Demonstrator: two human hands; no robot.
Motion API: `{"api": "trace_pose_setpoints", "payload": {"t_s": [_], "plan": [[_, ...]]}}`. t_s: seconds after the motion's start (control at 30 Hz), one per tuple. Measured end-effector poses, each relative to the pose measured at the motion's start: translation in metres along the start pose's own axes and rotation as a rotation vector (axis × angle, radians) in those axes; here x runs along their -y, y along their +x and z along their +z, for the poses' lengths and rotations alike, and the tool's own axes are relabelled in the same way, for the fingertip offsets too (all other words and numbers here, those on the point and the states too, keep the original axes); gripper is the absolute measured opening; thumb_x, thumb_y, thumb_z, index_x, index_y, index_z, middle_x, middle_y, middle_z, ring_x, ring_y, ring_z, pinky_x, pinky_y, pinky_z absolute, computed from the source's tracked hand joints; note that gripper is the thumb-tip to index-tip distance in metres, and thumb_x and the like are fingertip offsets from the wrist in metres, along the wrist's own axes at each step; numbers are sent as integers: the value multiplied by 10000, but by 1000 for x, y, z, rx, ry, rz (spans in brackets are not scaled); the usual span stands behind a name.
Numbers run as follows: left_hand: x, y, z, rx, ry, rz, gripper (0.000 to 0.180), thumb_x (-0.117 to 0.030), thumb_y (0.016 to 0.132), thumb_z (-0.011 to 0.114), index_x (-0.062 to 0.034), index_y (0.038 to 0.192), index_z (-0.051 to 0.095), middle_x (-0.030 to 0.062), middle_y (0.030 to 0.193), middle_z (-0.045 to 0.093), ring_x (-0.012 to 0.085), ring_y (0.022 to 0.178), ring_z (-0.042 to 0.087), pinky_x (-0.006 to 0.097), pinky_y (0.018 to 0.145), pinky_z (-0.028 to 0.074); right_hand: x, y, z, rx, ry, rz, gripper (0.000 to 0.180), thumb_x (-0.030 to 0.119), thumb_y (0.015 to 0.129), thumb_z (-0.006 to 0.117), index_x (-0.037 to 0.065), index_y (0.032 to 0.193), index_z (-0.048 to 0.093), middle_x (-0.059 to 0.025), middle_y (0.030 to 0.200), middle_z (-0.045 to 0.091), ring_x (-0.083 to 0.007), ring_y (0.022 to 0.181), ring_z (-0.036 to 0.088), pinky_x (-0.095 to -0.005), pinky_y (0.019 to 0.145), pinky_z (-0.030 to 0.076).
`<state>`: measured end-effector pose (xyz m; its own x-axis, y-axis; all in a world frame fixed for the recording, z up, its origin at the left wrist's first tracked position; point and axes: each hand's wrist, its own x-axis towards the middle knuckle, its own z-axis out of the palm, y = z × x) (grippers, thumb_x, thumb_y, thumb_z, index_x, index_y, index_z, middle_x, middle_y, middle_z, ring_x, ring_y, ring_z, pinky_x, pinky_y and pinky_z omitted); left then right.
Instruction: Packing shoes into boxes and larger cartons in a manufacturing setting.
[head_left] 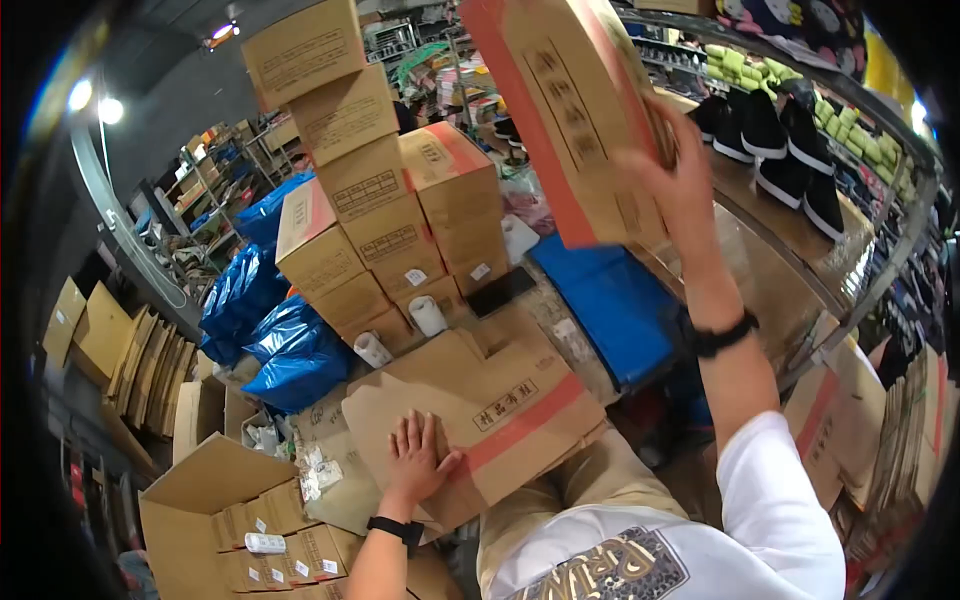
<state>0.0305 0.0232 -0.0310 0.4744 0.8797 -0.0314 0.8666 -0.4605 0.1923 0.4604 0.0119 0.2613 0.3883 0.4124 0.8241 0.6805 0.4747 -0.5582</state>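
My left hand [421,457] lies flat with fingers spread on a folded brown cardboard carton [545,415] with a red stripe and dark print. That carton rests on the table edge, right in front of my lap. Up at the right, my right hand [680,185] grips the edge of another brown carton [570,110] with a red stripe, held raised and tilted. Its fingers are slightly blurred and partly hidden at the carton's side. Beneath the raised carton, a blue sheet-like item [610,315] lies on the table.
Stacked closed cartons [350,115] stand at the table's back. Two white rolls [427,315] sit before them. Blue plastic bags [295,345] lie left. An open carton [185,515] holding small boxes is at lower left. Black shoes [765,130] stand on the right shelf; flattened cartons lean below.
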Motion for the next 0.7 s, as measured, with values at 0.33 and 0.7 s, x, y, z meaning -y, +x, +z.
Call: {"api": "trace_pose_setpoints", "payload": {"t_s": [0.33,0.7], "plan": [[-4,4,-2,-35,-37,1,904,-643,878,523,-137,1556,202,172,1615,127,379,1492,65,519,1187,30,-21,124,190,866,-250,-59,797,692,817,610,79,1325,576,-249,1275,595,-316,1251,532,-378,1034,412],[6,-6,-2,-66,-43,-23,892,-641,871,525,-123,1542,249,178,1609,151,382,1489,82,534,1180,27,-127,-14,190,549,140,261,1058,435,746,824,-108,1444,243,-297,1340,497,-353,1257,508,-397,1050,408]]}}
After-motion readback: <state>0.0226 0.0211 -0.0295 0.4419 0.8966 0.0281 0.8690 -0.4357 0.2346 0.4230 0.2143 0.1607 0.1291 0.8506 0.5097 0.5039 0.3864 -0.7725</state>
